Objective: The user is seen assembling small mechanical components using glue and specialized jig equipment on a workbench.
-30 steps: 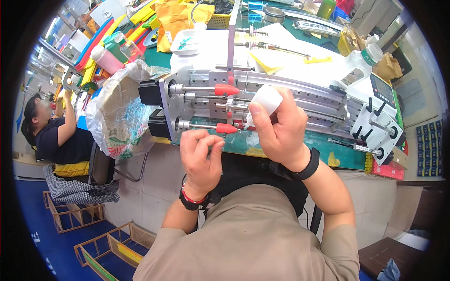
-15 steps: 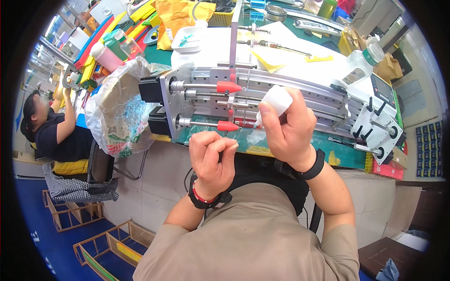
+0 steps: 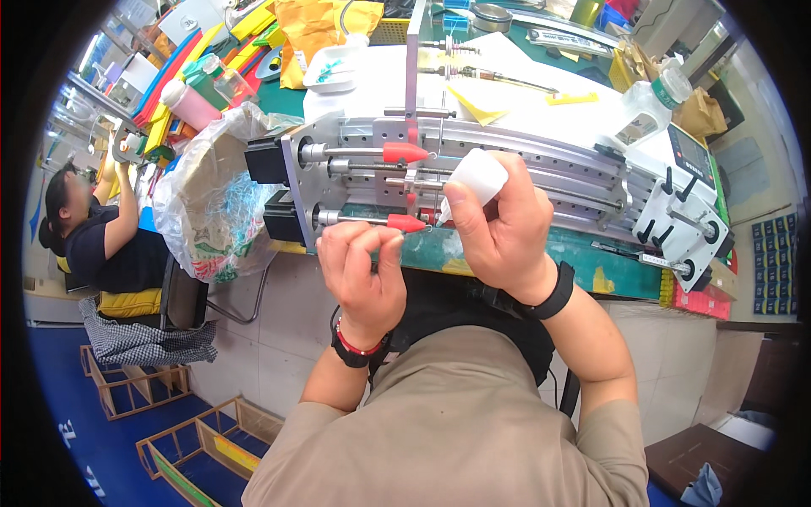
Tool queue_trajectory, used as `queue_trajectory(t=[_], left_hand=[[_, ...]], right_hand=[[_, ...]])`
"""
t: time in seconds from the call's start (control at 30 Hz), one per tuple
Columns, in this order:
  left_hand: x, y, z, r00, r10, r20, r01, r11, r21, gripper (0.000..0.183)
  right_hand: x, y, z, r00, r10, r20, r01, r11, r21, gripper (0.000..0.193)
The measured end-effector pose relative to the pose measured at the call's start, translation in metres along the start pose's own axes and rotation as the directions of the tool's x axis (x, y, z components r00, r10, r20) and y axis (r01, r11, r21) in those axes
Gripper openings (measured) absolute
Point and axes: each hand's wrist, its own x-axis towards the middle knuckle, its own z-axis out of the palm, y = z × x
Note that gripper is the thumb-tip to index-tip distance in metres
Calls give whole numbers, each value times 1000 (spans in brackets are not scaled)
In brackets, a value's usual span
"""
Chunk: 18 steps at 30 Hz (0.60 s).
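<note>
Head view: the left hand (image 3: 363, 275) pinches its fingertips together, anything between them too small to tell, while the right hand (image 3: 505, 230) grips a white bottle (image 3: 478, 176) just beside the lower red cone (image 3: 405, 222), with a printed plastic bag (image 3: 201, 256) and a labelled, green-lidded jar (image 3: 644, 117) beyond.

Two red cones (image 3: 405, 153), two motors (image 3: 266, 160), one squeeze bottle (image 3: 481, 175)

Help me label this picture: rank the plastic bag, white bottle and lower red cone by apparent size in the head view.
1. Plastic bag
2. White bottle, in the right hand
3. Lower red cone
</note>
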Motion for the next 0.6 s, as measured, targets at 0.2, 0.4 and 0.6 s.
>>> queue_trajectory(t=[0.2,0.4,0.6], left_hand=[[-23,21,0,972,111,206,-78,984,-160,19],[-38,13,16,973,120,198,-105,991,-85,22],[-38,11,25,972,134,195,-125,990,-57,22]], right_hand=[[1,3,2,999,-27,-30,26,999,-18,29],[-4,3,0,1000,9,-6,-9,1000,-12,29],[-3,8,1,1000,6,-19,-6,1000,7,29]])
